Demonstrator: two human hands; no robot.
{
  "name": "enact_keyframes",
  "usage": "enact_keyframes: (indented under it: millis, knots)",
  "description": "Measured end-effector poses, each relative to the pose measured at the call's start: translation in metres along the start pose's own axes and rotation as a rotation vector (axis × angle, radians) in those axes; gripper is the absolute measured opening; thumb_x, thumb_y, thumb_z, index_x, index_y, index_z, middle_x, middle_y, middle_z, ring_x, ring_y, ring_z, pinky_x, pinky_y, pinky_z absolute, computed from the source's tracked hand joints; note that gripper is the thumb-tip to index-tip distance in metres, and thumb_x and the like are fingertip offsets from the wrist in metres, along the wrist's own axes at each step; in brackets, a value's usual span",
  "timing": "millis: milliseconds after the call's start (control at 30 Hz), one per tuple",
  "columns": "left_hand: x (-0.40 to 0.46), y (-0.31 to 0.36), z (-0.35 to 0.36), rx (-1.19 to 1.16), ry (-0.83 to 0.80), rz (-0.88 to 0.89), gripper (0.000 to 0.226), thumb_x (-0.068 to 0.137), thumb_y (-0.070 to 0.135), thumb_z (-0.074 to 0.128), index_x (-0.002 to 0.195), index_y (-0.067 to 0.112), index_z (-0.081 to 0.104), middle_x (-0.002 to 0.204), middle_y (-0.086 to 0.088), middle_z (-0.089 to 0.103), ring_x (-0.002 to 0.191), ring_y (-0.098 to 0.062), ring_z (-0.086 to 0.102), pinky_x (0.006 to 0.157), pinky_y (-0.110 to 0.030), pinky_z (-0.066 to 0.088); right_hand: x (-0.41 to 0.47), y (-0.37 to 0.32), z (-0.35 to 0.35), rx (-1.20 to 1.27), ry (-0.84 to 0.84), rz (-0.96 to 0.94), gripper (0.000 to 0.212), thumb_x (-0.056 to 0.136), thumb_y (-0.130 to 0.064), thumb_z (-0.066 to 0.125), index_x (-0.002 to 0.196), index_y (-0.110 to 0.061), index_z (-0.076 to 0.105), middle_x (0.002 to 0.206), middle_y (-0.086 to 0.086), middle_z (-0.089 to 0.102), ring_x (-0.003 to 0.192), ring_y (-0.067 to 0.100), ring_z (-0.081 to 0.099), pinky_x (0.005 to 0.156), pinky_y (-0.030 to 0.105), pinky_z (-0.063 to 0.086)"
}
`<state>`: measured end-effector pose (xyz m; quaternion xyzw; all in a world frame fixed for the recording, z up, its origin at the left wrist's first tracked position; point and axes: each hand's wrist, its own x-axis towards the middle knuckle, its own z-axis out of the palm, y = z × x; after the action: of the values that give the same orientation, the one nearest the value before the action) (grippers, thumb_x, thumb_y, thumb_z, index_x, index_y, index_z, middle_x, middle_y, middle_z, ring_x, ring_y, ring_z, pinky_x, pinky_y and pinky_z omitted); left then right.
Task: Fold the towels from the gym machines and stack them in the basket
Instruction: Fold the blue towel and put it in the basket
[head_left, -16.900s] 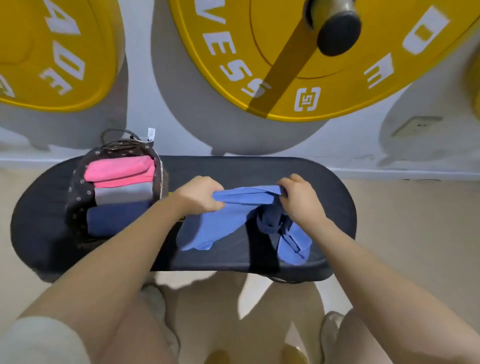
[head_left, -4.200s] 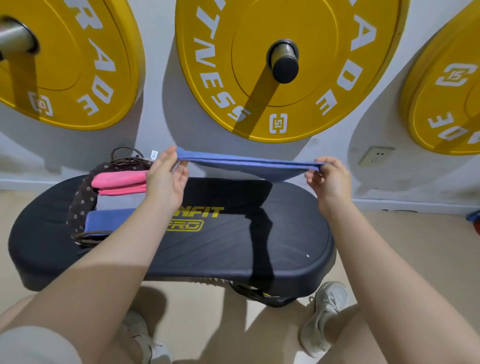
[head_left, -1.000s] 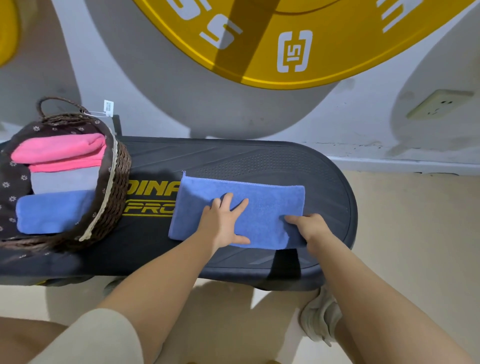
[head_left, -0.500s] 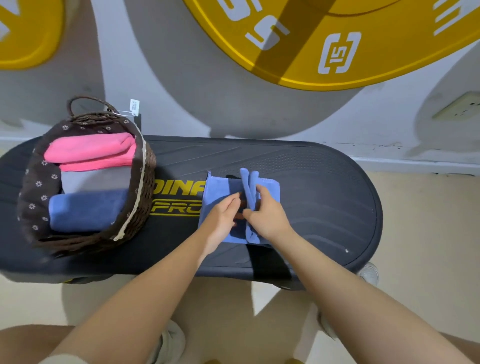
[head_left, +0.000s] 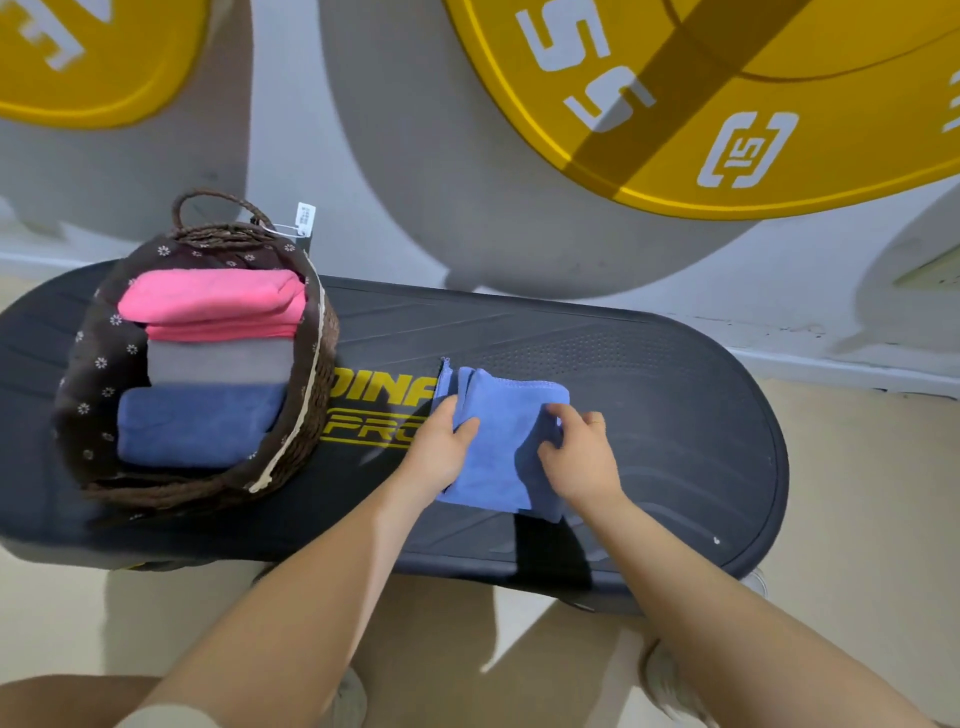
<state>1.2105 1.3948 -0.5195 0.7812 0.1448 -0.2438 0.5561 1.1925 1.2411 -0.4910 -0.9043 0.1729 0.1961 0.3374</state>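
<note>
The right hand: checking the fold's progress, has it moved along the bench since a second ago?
Yes. The right hand has moved left toward the yellow lettering, carrying the blue towel's right end over onto its left half.

Soft cloth towel (head_left: 501, 436) on a matt bench (head_left: 649, 415).
Woven wicker basket (head_left: 311, 415), fabric-lined; glossy yellow plates (head_left: 727, 130) behind.

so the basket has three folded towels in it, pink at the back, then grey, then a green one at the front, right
Not quite. The head view shows the basket holding a pink towel at the back, a grey towel next, and the front towel is blue, not green. Three folded towels is right.
</note>
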Motion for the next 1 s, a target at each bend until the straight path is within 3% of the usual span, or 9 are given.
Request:
enact_keyframes:
  millis: [100, 200, 333, 467, 567, 633, 767, 867, 1000]
  knots:
    - [0.003, -0.002, -0.006, 0.476, 0.025, 0.085, 0.053, 0.094, 0.027, 0.051, 0.142, 0.016, 0.031, 0.128, -0.008, 0.053, 0.111, -0.027, 0.053, 0.082, -0.033, 0.045, 0.001, 0.007, 0.003, -0.102, -0.052, 0.045, 0.050, 0.088, -0.017, 0.050, 0.137, -0.025, 0.039, 0.136, 0.009, 0.028, 0.115, 0.030, 0.044, 0.089, 0.035, 0.044]
    - [0.004, -0.013, -0.011, 1.108, 0.279, 0.481, 0.080, 0.068, 0.040, 0.078, 0.134, 0.013, 0.043, 0.112, -0.010, 0.054, 0.093, -0.028, 0.058, 0.068, -0.035, 0.051, 0.001, 0.007, 0.008, -0.125, -0.094, 0.090, 0.054, 0.089, -0.025, 0.052, 0.138, -0.028, 0.031, 0.138, 0.009, 0.024, 0.121, 0.033, 0.038, 0.084, 0.036, 0.041]
    - [0.002, -0.036, -0.009, 1.221, 0.226, 0.878, 0.057, 0.071, 0.055, 0.063, 0.115, 0.019, 0.063, 0.096, -0.001, 0.055, 0.079, -0.021, 0.057, 0.062, -0.029, 0.049, -0.002, 0.006, 0.018, -0.080, -0.114, 0.153, 0.067, 0.089, -0.026, 0.051, 0.144, -0.033, 0.015, 0.131, 0.011, 0.031, 0.113, 0.034, 0.047, 0.084, 0.039, 0.044]
    - [-0.001, -0.035, -0.011, 1.376, 0.040, 0.730, 0.080, 0.069, 0.071, 0.056, 0.130, 0.019, 0.055, 0.104, 0.000, 0.060, 0.086, -0.020, 0.060, 0.067, -0.028, 0.049, -0.004, 0.007, 0.022, 0.142, -0.065, 0.208, 0.082, 0.085, -0.017, 0.058, 0.147, -0.020, 0.004, 0.124, 0.014, 0.044, 0.101, 0.031, 0.053, 0.080, 0.037, 0.044]
    - [-0.002, -0.023, -0.011, 1.327, -0.112, 0.569, 0.085, 0.082, 0.065, 0.047, 0.149, 0.022, 0.016, 0.136, -0.002, 0.035, 0.119, -0.023, 0.041, 0.095, -0.032, 0.038, -0.005, 0.005, 0.017, 0.357, -0.059, 0.245, 0.068, 0.082, -0.011, 0.063, 0.138, -0.009, 0.025, 0.112, 0.008, 0.053, 0.091, 0.020, 0.049, 0.072, 0.030, 0.041]
    - [-0.004, -0.018, -0.013, 1.228, -0.168, 0.460, 0.081, 0.087, 0.057, 0.047, 0.150, 0.025, 0.007, 0.141, 0.000, 0.024, 0.126, -0.022, 0.029, 0.103, -0.031, 0.029, -0.005, 0.002, 0.016, 0.376, -0.070, 0.229, 0.056, 0.081, -0.010, 0.063, 0.129, -0.007, 0.035, 0.107, 0.005, 0.053, 0.091, 0.019, 0.049, 0.065, 0.026, 0.040]
    - [-0.002, -0.021, -0.022, 0.921, -0.127, 0.435, 0.067, 0.091, 0.037, 0.054, 0.148, 0.024, 0.021, 0.143, 0.004, 0.028, 0.127, -0.019, 0.031, 0.104, -0.026, 0.032, -0.007, -0.008, 0.018, 0.302, -0.011, 0.184, 0.050, 0.082, -0.014, 0.061, 0.125, -0.006, 0.038, 0.119, 0.011, 0.048, 0.102, 0.026, 0.052, 0.074, 0.028, 0.040]
    - [-0.002, -0.018, -0.026, 0.913, -0.126, 0.419, 0.061, 0.092, 0.028, 0.054, 0.147, 0.027, 0.026, 0.146, 0.008, 0.029, 0.129, -0.018, 0.033, 0.100, -0.029, 0.040, -0.009, -0.016, 0.019, 0.259, 0.041, 0.097, 0.053, 0.086, -0.021, 0.058, 0.133, -0.008, 0.035, 0.124, 0.013, 0.045, 0.109, 0.028, 0.051, 0.083, 0.030, 0.039]
    - [0.007, -0.016, -0.034, 0.862, -0.200, 0.393, 0.054, 0.090, 0.013, 0.056, 0.141, 0.021, 0.039, 0.145, 0.006, 0.037, 0.128, -0.018, 0.040, 0.103, -0.033, 0.041, -0.014, -0.032, 0.023, 0.222, 0.066, -0.072, 0.054, 0.084, -0.026, 0.060, 0.131, -0.010, 0.039, 0.118, 0.011, 0.049, 0.092, 0.018, 0.047, 0.079, 0.030, 0.041]
